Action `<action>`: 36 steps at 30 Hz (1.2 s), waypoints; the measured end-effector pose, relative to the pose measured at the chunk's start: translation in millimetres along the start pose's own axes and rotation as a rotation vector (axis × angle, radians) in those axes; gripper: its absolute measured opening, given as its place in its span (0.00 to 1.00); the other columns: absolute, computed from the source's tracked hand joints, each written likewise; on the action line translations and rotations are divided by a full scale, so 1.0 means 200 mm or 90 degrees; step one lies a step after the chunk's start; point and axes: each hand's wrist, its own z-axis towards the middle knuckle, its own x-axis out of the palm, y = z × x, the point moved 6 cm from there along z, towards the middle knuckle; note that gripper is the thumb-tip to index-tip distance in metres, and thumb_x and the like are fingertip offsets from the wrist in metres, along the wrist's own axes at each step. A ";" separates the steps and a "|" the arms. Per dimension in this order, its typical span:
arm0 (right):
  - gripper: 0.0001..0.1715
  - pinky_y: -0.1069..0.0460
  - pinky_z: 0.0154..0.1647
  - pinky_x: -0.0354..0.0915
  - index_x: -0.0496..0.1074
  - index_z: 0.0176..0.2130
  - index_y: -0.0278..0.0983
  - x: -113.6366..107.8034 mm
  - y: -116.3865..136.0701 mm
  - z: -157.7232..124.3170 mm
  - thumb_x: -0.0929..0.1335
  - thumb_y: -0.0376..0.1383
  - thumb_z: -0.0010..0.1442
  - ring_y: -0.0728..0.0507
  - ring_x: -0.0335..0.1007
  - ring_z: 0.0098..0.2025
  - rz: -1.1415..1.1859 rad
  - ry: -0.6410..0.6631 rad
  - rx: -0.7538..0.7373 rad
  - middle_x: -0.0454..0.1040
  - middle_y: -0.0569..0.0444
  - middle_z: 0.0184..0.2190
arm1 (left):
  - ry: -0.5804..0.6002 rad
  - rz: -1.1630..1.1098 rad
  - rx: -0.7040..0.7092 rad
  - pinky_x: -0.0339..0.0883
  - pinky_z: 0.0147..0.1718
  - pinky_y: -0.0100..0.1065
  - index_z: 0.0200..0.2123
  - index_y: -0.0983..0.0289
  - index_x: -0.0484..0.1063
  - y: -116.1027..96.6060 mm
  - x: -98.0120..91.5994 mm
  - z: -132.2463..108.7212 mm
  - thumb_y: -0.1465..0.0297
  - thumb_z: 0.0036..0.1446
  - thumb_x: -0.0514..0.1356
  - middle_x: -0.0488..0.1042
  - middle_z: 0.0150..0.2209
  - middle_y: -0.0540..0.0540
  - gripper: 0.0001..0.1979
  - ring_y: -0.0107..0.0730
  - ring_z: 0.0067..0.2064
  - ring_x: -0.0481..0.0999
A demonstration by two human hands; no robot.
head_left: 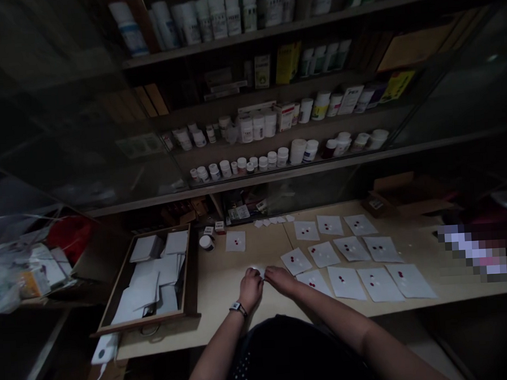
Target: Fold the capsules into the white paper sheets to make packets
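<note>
At the middle of the counter, my left hand point(251, 289) and my right hand point(280, 279) meet with fingers pinched on a small white paper point(257, 268). My fingers cover most of this paper, so its contents are hidden. To the right lie several white paper squares point(347, 288) in rows, each with a few red and pale pills on it. Another paper square point(235, 245) with pills lies alone beyond my left hand. Several small folded white packets point(274, 220) form a line at the back of the counter.
An open drawer point(192, 278) full of white papers point(144, 283) juts up at the left. A white pill bottle point(206, 243) and small boxes point(219, 228) stand beside it. Shelves of medicine bottles point(259, 127) rise behind. An open cardboard box point(411, 196) sits at the back right.
</note>
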 end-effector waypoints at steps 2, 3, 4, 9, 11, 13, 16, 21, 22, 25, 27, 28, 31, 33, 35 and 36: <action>0.11 0.50 0.42 0.63 0.73 0.38 0.35 -0.01 -0.01 -0.01 0.63 0.36 0.65 0.41 0.69 0.41 -0.004 -0.010 0.021 0.75 0.46 0.38 | -0.022 -0.018 -0.012 0.64 0.44 0.35 0.31 0.62 0.74 0.02 0.01 0.01 0.76 0.58 0.56 0.73 0.39 0.56 0.08 0.37 0.45 0.68; 0.11 0.50 0.42 0.62 0.73 0.38 0.36 -0.02 -0.01 -0.01 0.63 0.36 0.65 0.41 0.69 0.41 0.004 -0.020 0.032 0.75 0.47 0.38 | -0.036 -0.027 -0.023 0.63 0.43 0.35 0.31 0.63 0.74 0.03 0.01 0.01 0.76 0.58 0.56 0.72 0.38 0.56 0.07 0.37 0.45 0.68; 0.10 0.51 0.42 0.62 0.73 0.38 0.36 -0.03 -0.01 -0.01 0.63 0.36 0.64 0.42 0.69 0.41 0.022 -0.034 0.041 0.74 0.47 0.38 | -0.048 -0.036 -0.036 0.63 0.42 0.35 0.31 0.63 0.73 0.04 0.01 0.01 0.75 0.58 0.56 0.72 0.37 0.56 0.07 0.37 0.44 0.69; 0.09 0.53 0.39 0.59 0.73 0.41 0.37 -0.08 -0.03 0.01 0.66 0.33 0.59 0.44 0.69 0.38 0.129 -0.073 0.089 0.76 0.50 0.37 | -0.061 -0.057 -0.076 0.62 0.41 0.33 0.29 0.62 0.71 0.09 0.02 0.02 0.74 0.58 0.57 0.71 0.34 0.55 0.06 0.36 0.41 0.69; 0.10 0.54 0.37 0.58 0.73 0.40 0.37 -0.08 -0.05 0.03 0.67 0.33 0.56 0.44 0.69 0.36 0.149 -0.063 0.106 0.76 0.52 0.35 | -0.058 -0.059 -0.086 0.62 0.42 0.33 0.29 0.62 0.71 0.09 0.02 0.02 0.74 0.57 0.57 0.71 0.34 0.55 0.06 0.36 0.42 0.69; 0.10 0.54 0.36 0.58 0.74 0.39 0.37 -0.08 -0.06 0.05 0.67 0.32 0.54 0.45 0.69 0.35 0.162 -0.052 0.128 0.76 0.53 0.33 | -0.061 -0.060 -0.094 0.61 0.42 0.33 0.28 0.62 0.71 0.09 0.02 0.02 0.75 0.57 0.57 0.71 0.35 0.55 0.06 0.36 0.43 0.69; 0.08 0.55 0.35 0.57 0.75 0.36 0.38 -0.08 -0.07 0.06 0.68 0.32 0.53 0.45 0.69 0.35 0.179 -0.053 0.134 0.77 0.53 0.32 | -0.072 -0.060 -0.114 0.61 0.44 0.33 0.28 0.62 0.71 0.09 0.01 0.01 0.75 0.57 0.57 0.71 0.37 0.56 0.07 0.37 0.45 0.68; 0.07 0.55 0.35 0.57 0.76 0.34 0.37 -0.07 -0.07 0.07 0.68 0.32 0.53 0.45 0.69 0.35 0.178 -0.044 0.144 0.77 0.53 0.32 | -0.078 -0.070 -0.142 0.61 0.45 0.34 0.34 0.61 0.74 0.08 0.00 0.01 0.74 0.57 0.57 0.72 0.38 0.56 0.06 0.38 0.46 0.68; 0.07 0.55 0.34 0.57 0.76 0.34 0.37 -0.07 -0.06 0.07 0.68 0.33 0.53 0.45 0.69 0.35 0.175 -0.044 0.145 0.77 0.53 0.32 | -0.080 -0.074 -0.144 0.61 0.45 0.34 0.36 0.61 0.74 0.08 0.00 0.01 0.74 0.57 0.57 0.72 0.39 0.56 0.06 0.38 0.46 0.68; 0.06 0.55 0.34 0.56 0.76 0.34 0.37 -0.07 -0.06 0.07 0.68 0.34 0.54 0.45 0.68 0.34 0.168 -0.044 0.148 0.77 0.53 0.31 | -0.077 -0.081 -0.143 0.61 0.46 0.34 0.35 0.61 0.74 0.07 0.00 0.02 0.74 0.57 0.57 0.71 0.39 0.56 0.07 0.38 0.46 0.68; 0.06 0.55 0.33 0.55 0.75 0.34 0.37 -0.07 -0.06 0.06 0.68 0.34 0.54 0.46 0.68 0.34 0.166 -0.034 0.150 0.76 0.53 0.31 | -0.067 -0.081 -0.138 0.61 0.47 0.33 0.34 0.61 0.74 0.07 0.00 0.02 0.75 0.57 0.56 0.71 0.39 0.56 0.07 0.37 0.47 0.68; 0.06 0.55 0.33 0.55 0.75 0.34 0.37 -0.07 -0.06 0.06 0.68 0.34 0.54 0.46 0.68 0.34 0.165 -0.027 0.151 0.76 0.53 0.31 | -0.063 -0.079 -0.138 0.61 0.47 0.33 0.33 0.61 0.74 0.07 0.01 0.02 0.76 0.56 0.56 0.71 0.39 0.56 0.07 0.37 0.47 0.68; 0.06 0.55 0.34 0.55 0.75 0.34 0.37 -0.08 -0.05 0.06 0.68 0.33 0.54 0.45 0.68 0.35 0.158 -0.021 0.152 0.76 0.53 0.32 | -0.056 -0.062 -0.158 0.61 0.47 0.33 0.33 0.63 0.74 0.07 0.01 0.03 0.77 0.53 0.57 0.71 0.40 0.56 0.07 0.37 0.47 0.67; 0.06 0.55 0.34 0.55 0.75 0.33 0.37 -0.08 -0.05 0.06 0.67 0.32 0.54 0.45 0.67 0.35 0.156 -0.025 0.146 0.76 0.52 0.32 | -0.041 -0.046 -0.173 0.61 0.48 0.33 0.33 0.64 0.74 0.07 0.00 0.04 0.77 0.52 0.58 0.71 0.41 0.57 0.07 0.38 0.47 0.67; 0.06 0.55 0.34 0.54 0.75 0.33 0.36 -0.08 -0.05 0.06 0.67 0.32 0.54 0.45 0.67 0.35 0.155 -0.028 0.141 0.76 0.52 0.32 | -0.017 -0.032 -0.189 0.60 0.48 0.33 0.32 0.64 0.74 0.06 0.00 0.05 0.78 0.51 0.58 0.71 0.41 0.58 0.07 0.38 0.47 0.67; 0.06 0.55 0.34 0.54 0.75 0.33 0.37 -0.08 -0.05 0.06 0.67 0.32 0.54 0.45 0.67 0.35 0.155 -0.031 0.140 0.76 0.52 0.32 | -0.004 -0.028 -0.200 0.60 0.47 0.33 0.32 0.64 0.74 0.06 0.00 0.06 0.78 0.52 0.58 0.71 0.41 0.58 0.07 0.38 0.47 0.68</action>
